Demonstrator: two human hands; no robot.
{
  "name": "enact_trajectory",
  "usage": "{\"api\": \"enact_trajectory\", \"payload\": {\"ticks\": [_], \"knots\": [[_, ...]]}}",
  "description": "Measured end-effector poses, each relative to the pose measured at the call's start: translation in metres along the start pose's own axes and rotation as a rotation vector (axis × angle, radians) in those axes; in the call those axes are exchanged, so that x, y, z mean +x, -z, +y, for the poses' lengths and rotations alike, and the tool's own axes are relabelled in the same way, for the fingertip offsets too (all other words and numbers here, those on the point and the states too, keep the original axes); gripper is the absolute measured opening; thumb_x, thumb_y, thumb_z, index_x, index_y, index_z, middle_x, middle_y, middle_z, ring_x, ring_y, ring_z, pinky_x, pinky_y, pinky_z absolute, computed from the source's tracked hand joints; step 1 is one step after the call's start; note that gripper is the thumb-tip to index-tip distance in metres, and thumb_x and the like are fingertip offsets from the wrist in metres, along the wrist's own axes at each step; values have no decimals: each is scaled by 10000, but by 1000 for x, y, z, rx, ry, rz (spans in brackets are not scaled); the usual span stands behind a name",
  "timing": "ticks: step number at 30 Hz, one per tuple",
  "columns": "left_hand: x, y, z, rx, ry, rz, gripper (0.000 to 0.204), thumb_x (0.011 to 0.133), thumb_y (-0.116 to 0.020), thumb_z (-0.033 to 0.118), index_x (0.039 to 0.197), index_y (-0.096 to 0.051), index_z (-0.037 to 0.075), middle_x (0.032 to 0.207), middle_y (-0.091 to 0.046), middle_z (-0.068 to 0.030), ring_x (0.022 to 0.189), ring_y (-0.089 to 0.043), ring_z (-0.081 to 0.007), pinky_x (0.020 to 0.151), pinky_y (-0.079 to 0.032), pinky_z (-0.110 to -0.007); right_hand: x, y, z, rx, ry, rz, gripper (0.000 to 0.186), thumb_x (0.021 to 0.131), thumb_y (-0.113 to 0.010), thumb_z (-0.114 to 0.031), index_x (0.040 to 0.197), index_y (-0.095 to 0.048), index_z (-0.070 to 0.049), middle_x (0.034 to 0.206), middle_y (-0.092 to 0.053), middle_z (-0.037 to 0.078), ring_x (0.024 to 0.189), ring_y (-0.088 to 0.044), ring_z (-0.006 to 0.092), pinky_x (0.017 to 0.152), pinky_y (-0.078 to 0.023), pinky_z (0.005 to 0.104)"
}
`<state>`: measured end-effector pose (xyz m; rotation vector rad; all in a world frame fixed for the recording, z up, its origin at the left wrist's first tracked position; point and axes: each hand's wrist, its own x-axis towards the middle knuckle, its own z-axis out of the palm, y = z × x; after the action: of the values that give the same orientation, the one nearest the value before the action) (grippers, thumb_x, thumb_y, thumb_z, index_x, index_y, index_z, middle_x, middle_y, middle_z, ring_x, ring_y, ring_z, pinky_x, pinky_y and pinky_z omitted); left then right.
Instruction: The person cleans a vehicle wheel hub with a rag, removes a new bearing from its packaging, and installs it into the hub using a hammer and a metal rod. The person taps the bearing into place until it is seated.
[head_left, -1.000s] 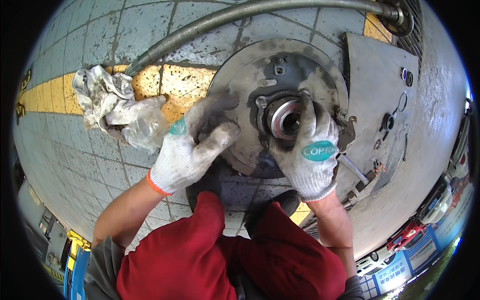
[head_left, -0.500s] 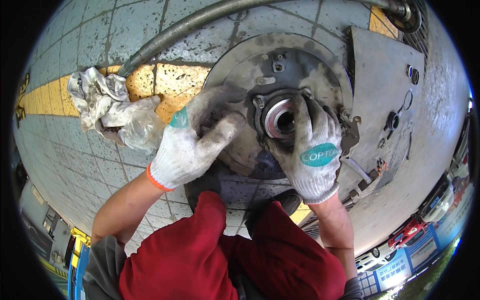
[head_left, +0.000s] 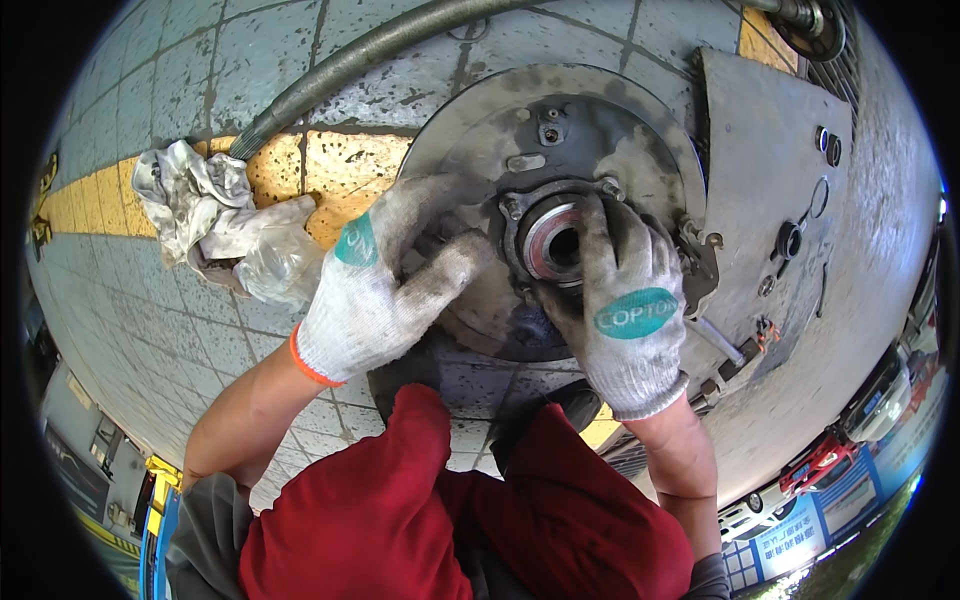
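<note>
A round metal brake backing plate (head_left: 630, 115) lies before me, with a bolted flange around its centre. At that centre sits a wheel bearing (head_left: 540, 245) with a reddish-brown ring face and a dark bore. My right hand (head_left: 635, 290), in a soiled white knit glove, is closed on the bearing, its fingers over the right edge and its thumb low at the near side. My left hand (head_left: 375, 280), gloved the same way, hovers over the plate's left part. Its thumb and fingers are spread, with nothing visible between them; the fingertips blend into the dark metal.
A grey metal sheet (head_left: 740, 130) at the right carries small rings, seals and tools. Beyond the plate a long splined shaft (head_left: 370, 65) crosses the tiled floor. Dirty rags (head_left: 190, 190) and a clear plastic bag (head_left: 280, 265) lie left. My shoes stand close to the plate.
The bearing and my right hand's fingertips have shifted very slightly left and nearer to me. My left hand has stayed almost in place.
</note>
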<state>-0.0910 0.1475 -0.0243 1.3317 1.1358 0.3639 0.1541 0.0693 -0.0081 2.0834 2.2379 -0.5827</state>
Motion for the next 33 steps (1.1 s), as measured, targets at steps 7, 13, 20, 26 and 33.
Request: {"api": "enact_trajectory", "payload": {"ticks": [7, 13, 20, 26, 33], "knots": [[5, -10, 7, 383, -329, -13, 552, 931, -839, 124, 1442, -650, 33, 1320, -712, -165, 1138, -734, -321, 994, -588, -410, 7, 5, -9, -39, -41, -21, 916, 777, -932, -287, 1562, -549, -8, 1390, -607, 235, 1256, -621, 426, 1082, -511, 554], [7, -37, 2, 675, -442, 6, 771, 811, -928, 250, 1498, -613, 97, 1460, -633, -157, 1336, -615, -397, 1126, -512, -500, -14, -9, -3, 11, 14, 166, 897, 792, -919, -229, 1563, -529, 10, 1485, -569, 259, 1348, -575, 450, 1165, -481, 541], [6, -66, 2, 909, -504, 13, 1062, 673, -999, 394, 1573, -536, 71, 1586, -547, -172, 1504, -482, -417, 1186, -437, -559, -143, 21, 57, 370, -277, 482, 704, 919, -806, -10, 1562, -520, 17, 1497, -601, 256, 1368, -621, 413, 1170, -523, 494], [9, -82, -12, 1065, -572, 128, 1085, 720, -960, 472, 1598, -503, 27, 1625, -531, -208, 1496, -498, -435, 1198, -421, -580, -302, -58, 169, 552, -1104, 716, 606, 1102, -714, -279, 1604, -530, 7, 1568, -590, 217, 1412, -611, 326, 1188, -502, 441], [17, -80, -16, 1182, -659, 117, 983, 839, -892, 408, 1598, -479, -61, 1556, -580, -309, 1439, -561, -492, 1215, -439, -569, -464, -172, 232, 160, -1639, 279, 924, 930, -780, -607, 1523, -583, 74, 1415, -694, 335, 1305, -670, 517, 1092, -551, 531]]}}
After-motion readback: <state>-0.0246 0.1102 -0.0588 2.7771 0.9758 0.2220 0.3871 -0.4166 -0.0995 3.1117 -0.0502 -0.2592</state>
